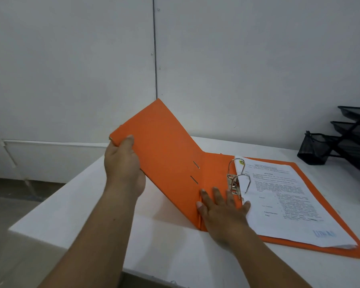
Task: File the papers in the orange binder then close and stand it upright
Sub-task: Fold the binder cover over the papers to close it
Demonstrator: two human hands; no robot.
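Observation:
The orange binder (168, 154) lies open on a white table (87, 204). Its front cover is raised at a slant, and my left hand (123, 165) grips that cover's outer edge, thumb on the inside face. The printed papers (285, 200) sit on the metal rings (238, 179), resting flat on the back cover. My right hand (220, 213) lies flat, fingers spread, pressing the spine next to the ring mechanism, with the little finger touching the papers' edge.
A black mesh tray rack (353, 140) with a mesh pen cup (314, 149) stands at the table's back right. A white wall runs behind the table. The table's left edge drops to a grey floor (6, 221).

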